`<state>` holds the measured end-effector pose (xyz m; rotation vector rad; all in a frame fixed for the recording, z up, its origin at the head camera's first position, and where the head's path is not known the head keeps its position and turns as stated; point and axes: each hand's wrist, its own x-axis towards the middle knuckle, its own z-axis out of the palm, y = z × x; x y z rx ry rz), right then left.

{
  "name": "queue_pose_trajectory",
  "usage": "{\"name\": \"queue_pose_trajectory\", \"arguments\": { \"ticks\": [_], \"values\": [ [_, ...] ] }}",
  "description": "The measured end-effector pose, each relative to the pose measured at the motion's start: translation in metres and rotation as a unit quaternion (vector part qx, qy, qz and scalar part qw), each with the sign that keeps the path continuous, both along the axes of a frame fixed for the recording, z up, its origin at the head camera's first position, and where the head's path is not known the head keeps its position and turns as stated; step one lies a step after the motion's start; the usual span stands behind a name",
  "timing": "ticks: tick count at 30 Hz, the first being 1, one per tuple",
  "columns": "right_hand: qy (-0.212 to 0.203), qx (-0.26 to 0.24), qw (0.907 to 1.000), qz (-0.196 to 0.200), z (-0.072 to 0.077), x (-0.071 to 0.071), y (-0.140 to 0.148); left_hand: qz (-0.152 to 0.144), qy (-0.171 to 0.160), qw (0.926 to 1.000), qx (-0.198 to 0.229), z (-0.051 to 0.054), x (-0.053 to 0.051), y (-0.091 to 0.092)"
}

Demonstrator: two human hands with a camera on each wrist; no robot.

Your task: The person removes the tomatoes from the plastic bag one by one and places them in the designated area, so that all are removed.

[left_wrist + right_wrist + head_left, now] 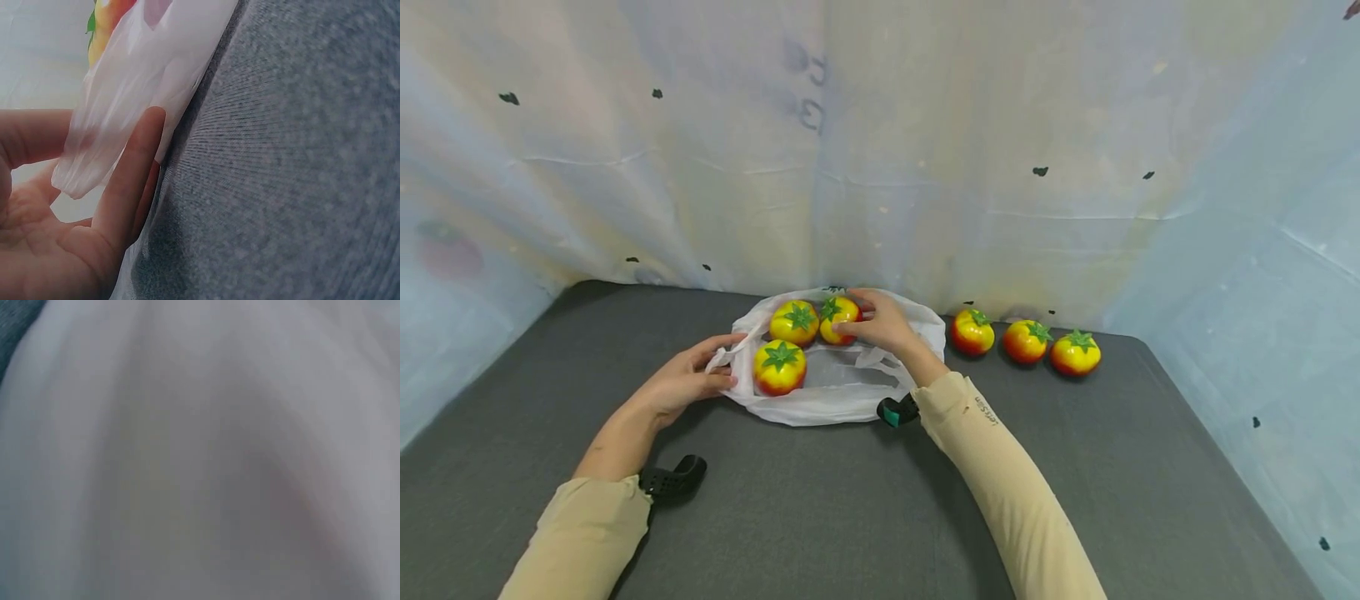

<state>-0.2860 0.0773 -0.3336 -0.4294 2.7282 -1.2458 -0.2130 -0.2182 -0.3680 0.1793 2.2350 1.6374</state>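
Observation:
A white plastic bag (820, 410) lies spread open on the table, its mouth facing up. Inside it at the left are two yellow-red tomatoes, a back tomato (794, 323) and a front tomato (779, 367), both with green leafy tops. My right hand (886, 323) reaches into the bag and grips a third tomato (841, 310) between thumb and fingers. At the bag's left edge, my left hand (688, 379) holds the bag's handle (94, 156) between its thumb and fingers. Blurred white plastic fills the right wrist view, hiding the right hand there.
Three more tomatoes stand in a row right of the bag: a near one (972, 332), a middle one (1026, 342) and a far one (1076, 353). A pale curtain (925, 167) hangs behind the dark grey table (820, 508) and along its sides.

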Motion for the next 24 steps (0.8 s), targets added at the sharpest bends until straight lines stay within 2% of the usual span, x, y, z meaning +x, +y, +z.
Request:
{"name": "queue_pose_trajectory", "arguments": {
  "ticks": [5, 11, 16, 20, 24],
  "values": [
    [0.014, 0.011, 0.9998, -0.005, -0.007, 0.001, -0.003, -0.003, -0.002, 1.0, -0.007, 0.001, 0.0, 0.001],
    [0.009, -0.022, 0.9994, -0.024, -0.013, 0.003, -0.003, -0.004, 0.001, 0.9999, -0.014, 0.002, 0.001, 0.001],
    [0.01, -0.03, 0.999, -0.032, -0.017, 0.005, 0.0, -0.007, 0.004, 0.9998, -0.02, 0.003, 0.002, 0.002],
    [0.013, -0.044, 0.9979, -0.046, -0.014, 0.009, 0.001, -0.012, 0.008, 0.9995, -0.029, 0.005, 0.002, 0.003],
    [0.015, -0.059, 0.9969, -0.051, -0.006, 0.013, 0.004, -0.003, 0.018, 0.9993, -0.033, 0.003, 0.002, 0.002]
  ]
}}
